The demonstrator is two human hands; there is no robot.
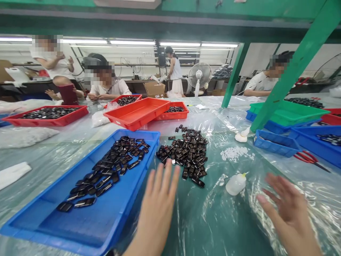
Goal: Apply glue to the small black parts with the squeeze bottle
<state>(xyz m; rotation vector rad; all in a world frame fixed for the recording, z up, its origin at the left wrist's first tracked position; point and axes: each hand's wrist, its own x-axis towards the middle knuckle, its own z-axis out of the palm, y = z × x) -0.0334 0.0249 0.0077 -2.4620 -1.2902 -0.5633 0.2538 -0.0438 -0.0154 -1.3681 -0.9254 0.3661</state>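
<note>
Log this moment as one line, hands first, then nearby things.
left hand: open, near black-part pile | right hand: open, blurred, beside white bottle | blue tray: left of left hand, holding loose black parts

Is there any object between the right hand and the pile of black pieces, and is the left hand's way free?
Yes: a white bottle sits between the right hand and the pile of black pieces. Between the left hand and the pile, nothing visible stands in the way.
</note>
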